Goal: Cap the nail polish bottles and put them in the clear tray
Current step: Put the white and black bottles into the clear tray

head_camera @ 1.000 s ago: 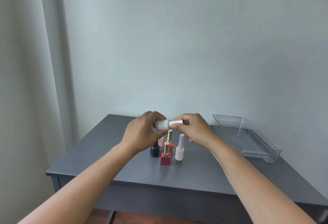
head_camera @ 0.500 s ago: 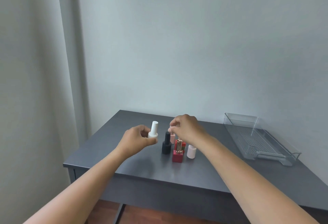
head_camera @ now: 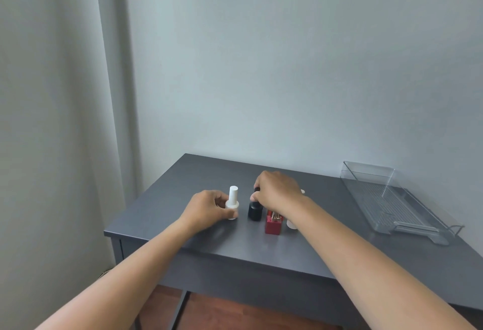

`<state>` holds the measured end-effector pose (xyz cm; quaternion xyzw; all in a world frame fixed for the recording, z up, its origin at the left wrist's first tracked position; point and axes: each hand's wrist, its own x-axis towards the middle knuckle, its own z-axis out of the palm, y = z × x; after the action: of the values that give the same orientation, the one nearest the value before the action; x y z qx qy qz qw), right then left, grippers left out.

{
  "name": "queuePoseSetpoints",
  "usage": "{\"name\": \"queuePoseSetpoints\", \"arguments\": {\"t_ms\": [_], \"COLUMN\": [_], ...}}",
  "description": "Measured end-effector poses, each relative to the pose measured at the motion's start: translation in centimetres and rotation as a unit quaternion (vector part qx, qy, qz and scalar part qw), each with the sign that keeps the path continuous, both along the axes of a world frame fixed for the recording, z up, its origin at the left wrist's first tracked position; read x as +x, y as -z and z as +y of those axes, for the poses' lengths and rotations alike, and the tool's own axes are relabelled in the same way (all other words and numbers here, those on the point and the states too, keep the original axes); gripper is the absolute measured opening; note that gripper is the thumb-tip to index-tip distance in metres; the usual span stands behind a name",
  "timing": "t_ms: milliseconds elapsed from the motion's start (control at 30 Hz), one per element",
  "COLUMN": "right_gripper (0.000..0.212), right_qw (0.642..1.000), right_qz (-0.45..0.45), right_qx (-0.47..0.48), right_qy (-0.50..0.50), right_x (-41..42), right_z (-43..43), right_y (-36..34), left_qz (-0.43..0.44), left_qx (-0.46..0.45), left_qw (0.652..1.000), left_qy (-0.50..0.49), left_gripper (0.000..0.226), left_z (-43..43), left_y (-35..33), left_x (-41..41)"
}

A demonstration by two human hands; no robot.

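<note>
Left to right: left hand has fingers and thumb curled round the lower body of the white nail polish bottle, which stands upright on the dark grey table with its white cap on. Looks fully seated, so I'd count that one as capped but not yet trayed. Just beside it is the black nail polish bottle, upright. The right hand comes down over it, fingertips pinching the dark cap at the top. Can't tell whether that cap is screwed home or only sitting on the neck, so my read is the step in hand is capping or tightening the black one. Next is the red nail polish bottle, square, with a gold cap partly hidden under the right wrist. It seems capped, but the seating isn't visible. Behind the wrist is a pale bottle, mostly hidden, state unknown. More bottles may sit behind the hand; can't say. At far right, well apart from the cluster, is the clear tray, and none of the bottles is in it. Progress estimate: capping is partly done, one confirmed and one in hand. Transfer hasn't started, so every bottle has yet to cross the table to the tray.
</note>
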<state>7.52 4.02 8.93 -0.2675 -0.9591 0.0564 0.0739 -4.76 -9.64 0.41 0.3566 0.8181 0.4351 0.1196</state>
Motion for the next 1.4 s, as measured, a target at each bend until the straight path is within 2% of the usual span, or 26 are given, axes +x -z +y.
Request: {"name": "queuePoseSetpoints", "arguments": {"t_ms": [100,233,400,500,633,800,900,1100,1400], "right_gripper": [0.017,0.017,0.015,0.012,0.003,0.006,0.014,0.024,0.016], "right_qw": [1.0,0.999,0.995,0.985,0.942,0.88,0.872,0.887,0.906], "right_qz": [0.005,0.014,0.057,0.132,0.253,0.354,0.382,0.382,0.34], "right_qx": [-0.008,-0.033,-0.075,-0.112,-0.221,-0.316,-0.306,-0.246,-0.175], "right_qy": [0.0,-0.004,-0.007,-0.009,-0.017,-0.02,0.005,0.078,0.18], "right_x": [0.0,0.2,1.0,1.7,3.1,6.4,9.0,14.6,19.4], "right_z": [0.1,0.3,0.7,1.4,3.2,7.1,10.1,16.8,27.2], "right_y": [0.0,-0.1,-1.1,-2.0,-3.4,-5.5,-6.1,-6.2,-6.0], "left_qz": [-0.003,0.002,-0.007,-0.007,0.0,0.019,0.028,0.021,-0.035], "left_qx": [0.002,0.046,0.087,0.084,0.121,0.17,0.184,0.163,0.122], "left_qw": [1.0,0.999,0.996,0.996,0.992,0.985,0.981,0.977,0.975], "left_qy": [0.01,-0.003,-0.018,-0.03,-0.036,0.021,0.063,0.133,0.185], "left_gripper": [0.024,0.044,0.013,0.009,0.009,0.007,0.006,0.012,0.018], "left_z": [0.0,0.1,0.3,0.5,1.0,3.6,6.4,14.7,27.8], "left_y": [-0.1,-0.9,-2.4,-3.0,-4.9,-9.9,-12.7,-15.1,-15.3], "left_x": [-0.1,-0.1,-0.1,-0.1,0.1,1.7,3.4,7.3,11.9]}}
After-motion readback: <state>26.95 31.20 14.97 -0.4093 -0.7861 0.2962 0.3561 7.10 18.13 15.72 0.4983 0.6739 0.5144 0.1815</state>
